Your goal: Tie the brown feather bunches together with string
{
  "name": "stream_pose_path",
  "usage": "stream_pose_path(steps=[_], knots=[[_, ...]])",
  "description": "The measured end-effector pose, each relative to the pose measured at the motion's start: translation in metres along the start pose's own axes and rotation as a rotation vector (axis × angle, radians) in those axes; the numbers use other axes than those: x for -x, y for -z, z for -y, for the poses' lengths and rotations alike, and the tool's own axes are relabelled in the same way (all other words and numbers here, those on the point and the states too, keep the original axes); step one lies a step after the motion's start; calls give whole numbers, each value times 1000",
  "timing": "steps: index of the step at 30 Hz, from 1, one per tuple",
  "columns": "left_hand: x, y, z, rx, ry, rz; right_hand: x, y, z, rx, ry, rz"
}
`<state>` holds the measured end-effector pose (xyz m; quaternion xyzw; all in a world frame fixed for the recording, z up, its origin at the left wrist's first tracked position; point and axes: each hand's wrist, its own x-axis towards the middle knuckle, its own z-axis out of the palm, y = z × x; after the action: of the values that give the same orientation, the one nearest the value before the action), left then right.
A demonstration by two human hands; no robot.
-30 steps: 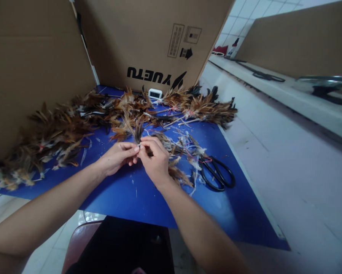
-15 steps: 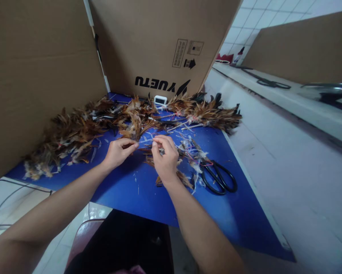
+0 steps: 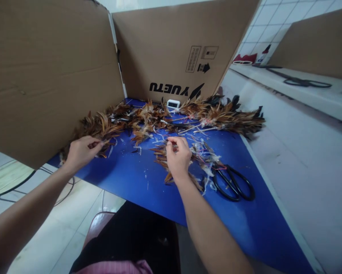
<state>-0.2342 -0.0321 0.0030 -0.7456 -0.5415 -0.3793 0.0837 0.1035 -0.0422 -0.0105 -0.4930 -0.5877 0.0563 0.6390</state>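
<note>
My left hand [image 3: 83, 151] is over the left part of the table, thumb and fingers pinched together. Its fingertips meet the edge of the brown feather pile [image 3: 102, 123]; what they pinch is too small to make out. Near the middle, my right hand [image 3: 179, 156] is closed in a pinch on a thin translucent plastic strip [image 3: 158, 133], which curls away from its fingertips. Under and beside this hand lie loose brown feathers [image 3: 161, 155] and a tangle of clear strips and pink ties [image 3: 206, 154]. Black-handled scissors [image 3: 230, 184] rest to the right, their blades hidden by scraps.
A blue tabletop [image 3: 125, 173] is bordered by tall cardboard panels [image 3: 171, 42] at the back and left. Bundles of feathers on sticks [image 3: 230, 116] lie at the back right, by a small white digital display [image 3: 173, 104]. Another pair of scissors [image 3: 307, 82] lies on the right ledge.
My left hand has let go of the strip stretched between both hands and moved left to the feather pile. My right hand keeps its pinch. The view has shifted left.
</note>
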Motion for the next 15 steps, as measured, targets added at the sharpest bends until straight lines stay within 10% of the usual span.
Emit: stream_pose_path(steps=[5, 11, 15], knots=[[-12, 22, 29, -124, 162, 109, 0, 2, 3, 1, -46, 20], [18, 45, -16, -330, 233, 196, 1, 7, 2, 28, -114, 139], [50, 38, -42, -163, 1, 225, 1, 6, -1, 56, 24, 188]])
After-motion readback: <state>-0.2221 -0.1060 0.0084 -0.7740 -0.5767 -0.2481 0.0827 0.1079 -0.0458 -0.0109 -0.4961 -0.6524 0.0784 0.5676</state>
